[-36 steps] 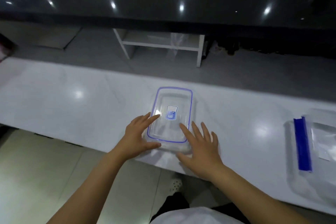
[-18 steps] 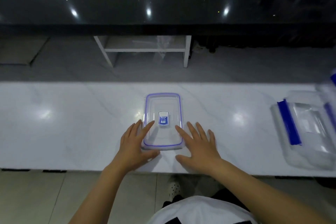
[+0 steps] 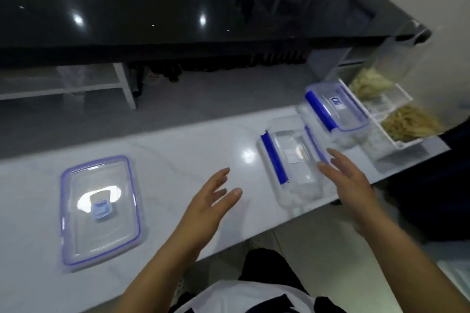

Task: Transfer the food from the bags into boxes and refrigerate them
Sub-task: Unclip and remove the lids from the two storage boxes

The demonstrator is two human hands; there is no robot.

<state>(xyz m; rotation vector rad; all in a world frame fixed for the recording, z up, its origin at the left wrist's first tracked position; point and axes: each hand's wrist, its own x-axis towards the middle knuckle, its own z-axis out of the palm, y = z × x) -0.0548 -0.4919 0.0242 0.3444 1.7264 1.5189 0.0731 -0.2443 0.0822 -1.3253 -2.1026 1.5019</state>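
Two open hands are hovering over our white counter [image 3: 178, 150]: our left hand [image 3: 206, 208] at lower centre, fingers spread and holding nothing, our right hand [image 3: 348, 183] just beside the near clear box [image 3: 292, 160] at centre right, fingers straight. We are seeing a lidded box [image 3: 335, 109] behind it, a lid [image 3: 99, 211] lying at lower left, and bagged food in a white tray [image 3: 391, 119] at upper right

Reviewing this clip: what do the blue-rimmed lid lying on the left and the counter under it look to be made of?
The flat rectangular blue-rimmed lid looks like clear, glossy plastic: the counter shows through it and a ceiling light glares off it. Its blue rim may be a softer seal; unclear. The white counter looks like polished marble or a stone-look composite: faint grey veins and sharp light reflections.
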